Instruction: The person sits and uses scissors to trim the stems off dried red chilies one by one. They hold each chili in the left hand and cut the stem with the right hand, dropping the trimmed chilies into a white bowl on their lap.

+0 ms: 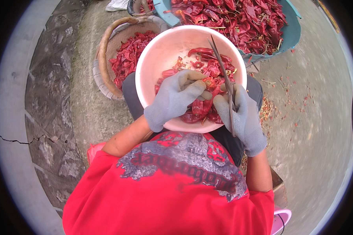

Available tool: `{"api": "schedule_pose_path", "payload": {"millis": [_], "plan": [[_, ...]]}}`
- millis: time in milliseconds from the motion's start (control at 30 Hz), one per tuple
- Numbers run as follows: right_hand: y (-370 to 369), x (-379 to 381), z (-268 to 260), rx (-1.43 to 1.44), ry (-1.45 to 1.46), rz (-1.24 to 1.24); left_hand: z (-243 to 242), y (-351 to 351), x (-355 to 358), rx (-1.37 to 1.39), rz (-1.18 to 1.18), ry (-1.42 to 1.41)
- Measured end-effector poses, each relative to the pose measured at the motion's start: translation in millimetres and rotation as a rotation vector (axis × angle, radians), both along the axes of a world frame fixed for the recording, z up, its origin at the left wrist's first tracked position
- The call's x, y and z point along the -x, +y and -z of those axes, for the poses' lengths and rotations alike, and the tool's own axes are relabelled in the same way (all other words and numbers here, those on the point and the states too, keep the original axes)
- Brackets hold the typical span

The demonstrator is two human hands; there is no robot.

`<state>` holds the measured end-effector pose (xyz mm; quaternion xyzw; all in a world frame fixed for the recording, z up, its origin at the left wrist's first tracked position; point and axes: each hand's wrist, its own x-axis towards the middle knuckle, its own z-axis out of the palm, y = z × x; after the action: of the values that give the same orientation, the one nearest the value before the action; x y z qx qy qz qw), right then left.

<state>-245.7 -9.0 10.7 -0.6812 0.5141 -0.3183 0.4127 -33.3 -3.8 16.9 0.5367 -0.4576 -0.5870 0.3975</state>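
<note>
A pale pink plastic basin (151, 58) rests on my lap, holding dried red chili peppers (212, 69) and loose pale seeds. My left hand (175, 95), in a grey knit glove with tan-coated fingertips, reaches over the basin and pinches a dried chili pepper (209, 83) near its stem end. In my right hand (243, 116), gloved the same way, is a pair of dark metal scissors (221, 61). Their long blades point away from me above the basin's right side, slightly parted at the tips. My fingers hide part of the scissor handles.
Beyond the basin to the left stands a handled woven basket (117, 32) of red chili pieces. A large teal tub (292, 32) heaped with dried chilies is at the upper right. Seeds and stem scraps (269, 111) litter the concrete floor. A pink container (282, 218) shows at lower right.
</note>
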Motion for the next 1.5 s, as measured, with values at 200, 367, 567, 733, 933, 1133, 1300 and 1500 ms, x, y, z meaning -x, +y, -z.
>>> {"api": "schedule_pose_path", "payload": {"millis": [200, 367, 567, 733, 933, 1133, 1300, 1500], "plan": [[-1, 9, -1, 0.388, 0.228, -0.089, 8, 2, -6, 0.076, -0.034, 0.048], [0, 5, -7, 0.441, 0.326, -0.041, 2, 3, -1, 0.077, -0.065, 0.008], [1, 1, -3, 0.403, 0.34, -0.066, -3, 5, 0, 0.06, -0.052, -0.025], [1, -3, -5, 0.334, 0.347, -0.091, -3, 5, -2, 0.047, -0.035, -0.051], [4, -3, -3, 0.218, 0.29, -0.114, 4, 1, -10, 0.094, 0.049, -0.04], [2, -1, 7, 0.271, 0.395, -0.129, 1, 2, -13, 0.018, 0.032, 0.005], [4, -1, 20, 0.188, 0.372, -0.129, 15, 2, -12, -0.089, 0.019, 0.284], [2, -3, 33, -0.129, 0.178, -0.152, -12, -5, -48, 0.108, -0.169, -0.096]]}}
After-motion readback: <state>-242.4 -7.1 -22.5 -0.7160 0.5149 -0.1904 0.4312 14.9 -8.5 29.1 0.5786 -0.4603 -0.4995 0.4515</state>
